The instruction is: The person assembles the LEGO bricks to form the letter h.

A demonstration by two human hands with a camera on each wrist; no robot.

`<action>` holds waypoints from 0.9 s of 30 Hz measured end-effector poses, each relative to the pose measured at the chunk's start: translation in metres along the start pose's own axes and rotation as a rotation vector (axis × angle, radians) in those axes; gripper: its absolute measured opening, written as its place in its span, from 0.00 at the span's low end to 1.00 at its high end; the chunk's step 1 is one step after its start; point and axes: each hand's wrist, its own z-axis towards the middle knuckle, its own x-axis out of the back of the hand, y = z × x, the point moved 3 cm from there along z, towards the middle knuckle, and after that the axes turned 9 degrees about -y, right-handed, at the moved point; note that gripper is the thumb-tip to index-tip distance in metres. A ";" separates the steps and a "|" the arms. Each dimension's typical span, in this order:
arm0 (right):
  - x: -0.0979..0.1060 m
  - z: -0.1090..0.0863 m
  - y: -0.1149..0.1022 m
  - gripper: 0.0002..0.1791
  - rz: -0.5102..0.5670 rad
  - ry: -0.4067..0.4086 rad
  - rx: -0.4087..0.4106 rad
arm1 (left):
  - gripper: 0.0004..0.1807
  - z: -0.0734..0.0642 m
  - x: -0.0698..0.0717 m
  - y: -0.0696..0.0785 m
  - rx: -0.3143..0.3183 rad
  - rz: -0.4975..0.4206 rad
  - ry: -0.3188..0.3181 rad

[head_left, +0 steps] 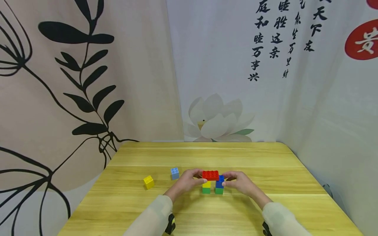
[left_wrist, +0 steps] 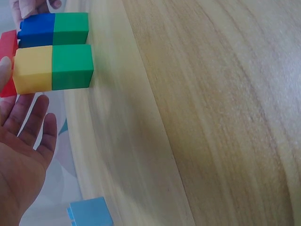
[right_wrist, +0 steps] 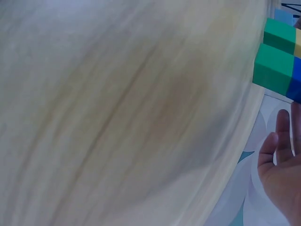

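The left hand [head_left: 188,181], fingers curled, pinches the red block [head_left: 210,175] over the yellow block [head_left: 206,185], seemingly to hold it level; the right hand [head_left: 240,183], also curled, pinches the blue block [head_left: 219,184], probably so it sits steady on its green block [head_left: 219,191].

A red brick [head_left: 210,175] lies level above a yellow block [head_left: 206,184] on a green block [head_left: 206,190]; beside them, midway between the bench's [head_left: 251,157] side edges, a blue block [head_left: 219,184] tops another green block [head_left: 219,191].

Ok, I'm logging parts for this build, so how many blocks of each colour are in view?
Red block: 1
Dark blue block: 1
Light blue block: 1
Yellow blocks: 2
Green blocks: 2
Total: 7
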 end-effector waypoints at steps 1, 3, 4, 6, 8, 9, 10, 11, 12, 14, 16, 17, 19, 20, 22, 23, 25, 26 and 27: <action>-0.001 0.000 0.000 0.24 -0.004 -0.001 0.003 | 0.22 0.000 0.000 0.000 0.000 -0.003 -0.001; -0.002 0.000 0.000 0.23 -0.007 -0.008 0.008 | 0.21 0.000 0.001 0.000 0.000 -0.007 -0.003; -0.002 0.000 -0.001 0.23 -0.009 -0.011 0.013 | 0.21 0.000 0.001 0.001 0.000 -0.009 -0.004; -0.003 0.000 -0.001 0.23 -0.012 -0.016 0.020 | 0.20 -0.001 0.002 0.002 0.000 -0.007 -0.006; -0.003 0.000 -0.002 0.23 -0.009 -0.022 0.026 | 0.20 -0.001 0.003 0.003 0.003 0.000 -0.009; -0.003 0.000 -0.002 0.24 -0.006 -0.024 0.027 | 0.20 -0.001 0.003 0.003 0.006 0.004 -0.012; -0.004 0.000 -0.002 0.24 -0.002 -0.024 0.027 | 0.20 -0.002 0.004 0.004 0.005 0.013 -0.016; -0.004 0.000 -0.002 0.24 0.002 -0.023 0.026 | 0.20 -0.002 0.004 0.005 0.006 0.020 -0.020; -0.004 0.000 -0.003 0.24 0.005 -0.022 0.024 | 0.20 -0.002 0.005 0.005 0.007 0.030 -0.025; -0.004 -0.001 -0.002 0.24 0.012 -0.019 0.025 | 0.19 -0.001 0.006 0.007 0.007 0.051 -0.037; -0.004 0.000 -0.002 0.23 0.016 -0.018 0.024 | 0.17 0.000 0.007 0.008 -0.001 0.075 -0.053; -0.004 0.000 -0.001 0.23 0.019 -0.017 0.024 | 0.15 0.001 0.008 0.008 -0.001 0.081 -0.060; -0.004 0.000 -0.001 0.23 0.023 -0.018 0.026 | 0.13 0.002 0.008 0.009 0.001 0.098 -0.070; -0.004 0.000 -0.001 0.23 0.021 -0.018 0.026 | 0.13 0.003 0.008 0.009 0.000 0.108 -0.074; -0.004 0.000 0.000 0.23 0.013 -0.018 0.020 | 0.13 0.003 0.008 0.009 0.001 0.115 -0.078; -0.004 0.000 -0.001 0.23 0.009 -0.017 0.019 | 0.13 0.004 0.008 0.009 0.000 0.118 -0.079; -0.004 0.000 0.000 0.22 -0.003 -0.012 0.014 | 0.13 0.005 0.008 0.009 -0.004 0.124 -0.081; -0.004 0.000 0.000 0.22 -0.005 -0.009 0.011 | 0.14 0.005 0.008 0.008 -0.007 0.125 -0.082; -0.004 0.000 0.000 0.22 -0.003 -0.006 0.008 | 0.14 0.005 0.008 0.008 -0.008 0.127 -0.082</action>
